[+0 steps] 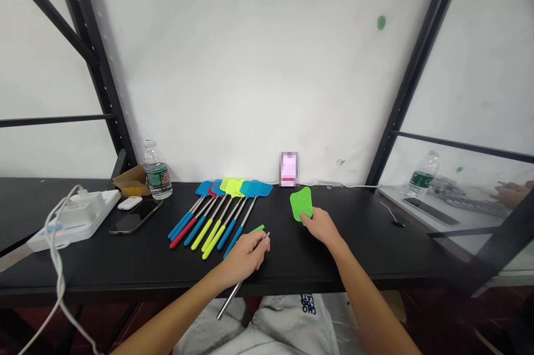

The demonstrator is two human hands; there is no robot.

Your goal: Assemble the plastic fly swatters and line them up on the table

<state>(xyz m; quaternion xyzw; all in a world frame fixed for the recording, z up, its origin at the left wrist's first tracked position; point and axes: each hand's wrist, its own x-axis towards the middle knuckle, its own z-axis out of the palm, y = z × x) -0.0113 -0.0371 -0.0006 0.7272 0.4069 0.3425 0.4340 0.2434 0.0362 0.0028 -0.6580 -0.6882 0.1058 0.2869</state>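
My left hand (247,257) is closed around a silver metal rod (228,304), which slants past the table's front edge. A green stick end (258,228) shows just behind that hand; the rest of it is hidden. Over the table on the right, my right hand (323,226) pinches a green mesh fly swatter head (301,203) by its lower edge. No rod is seen attached to this head. Left of my hands, several fly swatters lie side by side, heads toward the wall, among them a blue fly swatter (262,189) and a red-handled one (183,232).
At the left are a power strip (104,207) with white cables, a phone (136,217), a white earphone case (129,203), a water bottle (157,171) and a cardboard box (132,180). A blurred upright screen (289,169) leans at the wall. A glass panel (471,193) borders the right.
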